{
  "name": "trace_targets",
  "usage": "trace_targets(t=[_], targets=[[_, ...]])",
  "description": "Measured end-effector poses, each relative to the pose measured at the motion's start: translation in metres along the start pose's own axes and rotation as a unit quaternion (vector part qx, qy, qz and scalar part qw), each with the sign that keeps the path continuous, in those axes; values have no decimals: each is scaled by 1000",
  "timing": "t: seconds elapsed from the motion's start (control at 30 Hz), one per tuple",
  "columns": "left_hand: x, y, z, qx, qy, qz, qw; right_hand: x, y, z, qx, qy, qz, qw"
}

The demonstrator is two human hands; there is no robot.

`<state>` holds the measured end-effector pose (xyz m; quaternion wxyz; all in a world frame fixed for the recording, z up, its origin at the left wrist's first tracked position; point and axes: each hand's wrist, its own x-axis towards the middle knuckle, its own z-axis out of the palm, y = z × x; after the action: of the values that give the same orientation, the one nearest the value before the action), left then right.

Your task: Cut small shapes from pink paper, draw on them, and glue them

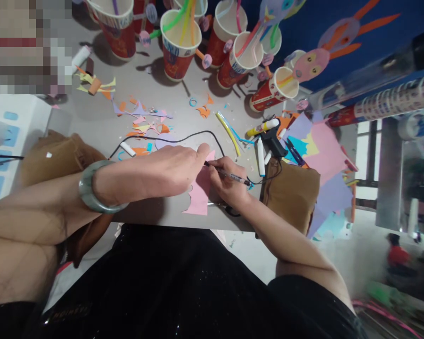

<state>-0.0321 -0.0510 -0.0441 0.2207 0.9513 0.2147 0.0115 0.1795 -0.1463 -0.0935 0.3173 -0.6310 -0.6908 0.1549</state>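
The right hand (230, 184) is gripping a pen (239, 178) at the pink paper (199, 203), which is lying at the surface's (155, 209) six o'clock; the left hand (151, 172) is covering its edge, grip unclear. Toward twelve, decorated cups (177, 62) are standing, seemingly finished; the paper is apparently awaiting completion.

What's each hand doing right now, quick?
Left hand: over the pink paper; can't tell whether its grip is open or closed.
Right hand: closed, holding a pen.
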Motion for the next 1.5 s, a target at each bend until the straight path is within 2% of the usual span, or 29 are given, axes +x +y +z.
trace_targets(t=[0.13, 0.33, 0.43, 0.6, 0.7, 0.8, 0.9, 1.13, 1.37, 1.5], targets=[[9, -6, 4, -25, -46, -25, 998, -4, 0, 5, -19, 23, -41, 999], [13, -6, 0, -35, -51, -38, 997, -10, -1, 10, -35, 2, -76, 997], [14, -7, -2, -37, -51, -32, 998, -11, 0, 10, -29, 8, -117, 993], [16, -6, -9, -32, -48, -38, 998, -9, -1, 8, -88, -51, -227, 969], [18, -1, -18, -38, -88, -58, 994, -6, -2, 11, -140, -88, -265, 950], [19, 5, -26, -42, -116, -81, 989, -4, -3, 16, -168, -89, -287, 939], [20, 7, -28, -46, -113, -77, 990, -3, -3, 21, -189, -72, -297, 933], [20, 1, -21, -54, -102, -57, 992, 0, -4, 23, -164, -92, -280, 941], [19, 3, -22, -47, -106, -62, 991, -2, -5, 22, -183, -93, -275, 939], [19, 4, -24, -30, -115, -72, 990, -4, -4, 17, -190, -70, -305, 930]])
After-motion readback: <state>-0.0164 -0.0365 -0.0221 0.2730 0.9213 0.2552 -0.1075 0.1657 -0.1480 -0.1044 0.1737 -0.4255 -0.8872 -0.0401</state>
